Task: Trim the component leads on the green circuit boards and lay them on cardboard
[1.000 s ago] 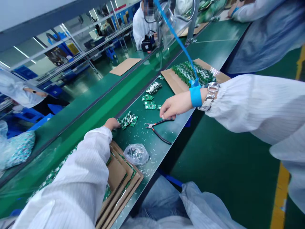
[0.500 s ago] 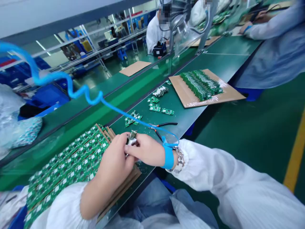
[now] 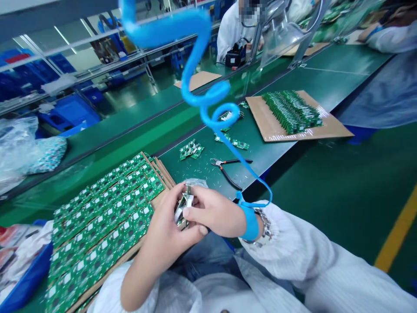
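Note:
My left hand and my right hand meet in front of me, both gripping a small circuit board piece with shiny metal parts. Fingers hide most of it. Below my left hand lies a wide stack of green circuit board panels on brown cardboard. Beyond my right hand are black-and-orange side cutters, with a cluster of small green boards further left. A blue wrist strap circles my right wrist, and its coiled blue cord rises past the bench.
A cardboard sheet carries rows of green boards on the green workbench. A clear plastic bag lies behind my hands. A co-worker sits across the bench beside a clear shield. Another person's sleeve shows at upper right.
My hands have come together from opposite sides of the bench and now hold the small piece. The view has swung left, bringing the panel stack into sight, and the blue cord swings loose.

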Demonstrator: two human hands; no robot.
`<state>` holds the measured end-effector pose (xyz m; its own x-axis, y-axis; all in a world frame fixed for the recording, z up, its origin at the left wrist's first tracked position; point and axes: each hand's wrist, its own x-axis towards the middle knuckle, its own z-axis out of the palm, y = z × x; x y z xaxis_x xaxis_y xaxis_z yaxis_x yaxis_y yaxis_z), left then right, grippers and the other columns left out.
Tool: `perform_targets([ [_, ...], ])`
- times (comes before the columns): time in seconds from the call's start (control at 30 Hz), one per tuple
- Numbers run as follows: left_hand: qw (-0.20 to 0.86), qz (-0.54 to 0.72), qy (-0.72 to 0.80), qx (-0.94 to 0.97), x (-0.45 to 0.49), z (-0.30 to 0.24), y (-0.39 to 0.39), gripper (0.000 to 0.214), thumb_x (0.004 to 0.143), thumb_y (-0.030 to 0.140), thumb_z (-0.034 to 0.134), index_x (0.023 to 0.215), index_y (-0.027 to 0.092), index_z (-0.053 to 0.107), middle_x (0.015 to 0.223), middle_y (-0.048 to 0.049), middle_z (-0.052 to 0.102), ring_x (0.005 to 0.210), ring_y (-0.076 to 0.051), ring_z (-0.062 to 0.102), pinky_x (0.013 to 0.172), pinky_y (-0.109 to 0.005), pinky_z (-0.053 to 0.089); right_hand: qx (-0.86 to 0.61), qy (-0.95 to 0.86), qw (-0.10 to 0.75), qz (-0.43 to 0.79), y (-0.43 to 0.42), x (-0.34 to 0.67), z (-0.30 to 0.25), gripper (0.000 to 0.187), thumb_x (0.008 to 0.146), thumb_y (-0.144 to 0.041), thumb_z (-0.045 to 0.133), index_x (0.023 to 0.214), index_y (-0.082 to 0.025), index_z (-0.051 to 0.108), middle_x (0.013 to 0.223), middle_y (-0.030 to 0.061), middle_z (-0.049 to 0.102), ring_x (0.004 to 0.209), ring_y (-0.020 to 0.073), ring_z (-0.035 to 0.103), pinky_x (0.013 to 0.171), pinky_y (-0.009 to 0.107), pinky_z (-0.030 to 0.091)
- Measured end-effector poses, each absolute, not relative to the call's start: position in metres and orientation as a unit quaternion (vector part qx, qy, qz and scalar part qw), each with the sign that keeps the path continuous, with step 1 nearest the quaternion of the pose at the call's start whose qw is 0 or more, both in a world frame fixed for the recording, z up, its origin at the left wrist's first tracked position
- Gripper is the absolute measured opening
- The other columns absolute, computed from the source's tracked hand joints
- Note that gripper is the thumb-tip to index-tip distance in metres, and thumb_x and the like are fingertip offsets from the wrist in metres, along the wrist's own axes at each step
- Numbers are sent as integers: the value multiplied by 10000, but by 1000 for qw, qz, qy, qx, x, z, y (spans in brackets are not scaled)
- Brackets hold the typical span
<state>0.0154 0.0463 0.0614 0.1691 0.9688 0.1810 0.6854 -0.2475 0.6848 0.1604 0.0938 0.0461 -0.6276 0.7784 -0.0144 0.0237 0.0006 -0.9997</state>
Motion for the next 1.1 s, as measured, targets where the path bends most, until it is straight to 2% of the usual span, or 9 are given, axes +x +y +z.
perform_targets([
  [0.1,155,344,573,728,10,55,42,743,686,673,591,1257,222,441,1096,-110,585,922,-260,584,738,-370,499,-329,-648,307,615,91,157,52,171,761,-227,565,927,-194,543,729,-21,583,645,117,545,600,243,432],
  [0.2,100,375,588,710,8,49,36,708,736,715,479,1249,226,467,1010,-88,580,846,-225,566,661,-319,485,-351,-663,317,581,87,155,57,165,754,-238,578,909,-197,539,731,-14,599,648,123,555,595,242,432],
  [0.3,96,417,590,685,9,45,32,614,818,668,390,1239,231,488,960,-70,570,837,-209,551,660,-305,467,-365,-680,321,549,82,154,59,169,747,-268,596,884,-194,531,726,-6,606,639,124,556,576,234,425],
  [0.43,106,458,624,624,14,44,30,440,919,491,333,1178,202,539,970,-80,590,918,-229,563,736,-338,471,-386,-690,340,509,75,150,62,177,765,-267,559,926,-196,541,718,-7,597,630,122,549,561,225,416],
  [0.57,183,475,668,544,20,49,30,388,913,467,360,1162,233,543,1030,-70,618,957,-251,597,753,-351,496,-441,-677,344,477,72,147,64,284,745,-264,560,1022,-200,558,679,-9,578,612,134,537,549,237,415],
  [0.7,276,489,656,505,23,53,28,410,926,455,291,1201,243,509,1046,-69,640,921,-242,629,736,-347,521,-426,-681,343,487,70,148,62,291,760,-284,553,1041,-214,573,693,-5,600,599,136,547,560,250,428],
  [0.83,318,487,655,483,22,52,28,396,903,435,367,1219,235,496,1035,-75,653,859,-237,646,653,-327,540,-426,-693,354,462,65,147,59,594,763,-301,568,1327,-226,395,812,18,653,671,164,596,608,265,443],
  [0.9,340,503,658,446,23,50,30,405,882,479,398,1182,236,520,984,-58,659,835,-227,649,651,-318,543,-433,-703,343,448,63,146,58,665,765,-309,568,1373,-207,319,804,22,654,651,166,594,570,255,417],
  [1.1,420,585,608,335,34,42,36,513,790,634,459,1059,208,557,1040,-61,642,1002,-244,610,851,-343,511,-443,-733,325,400,59,144,58,469,788,-300,535,1236,-201,435,685,-6,586,563,145,527,520,248,335],
])
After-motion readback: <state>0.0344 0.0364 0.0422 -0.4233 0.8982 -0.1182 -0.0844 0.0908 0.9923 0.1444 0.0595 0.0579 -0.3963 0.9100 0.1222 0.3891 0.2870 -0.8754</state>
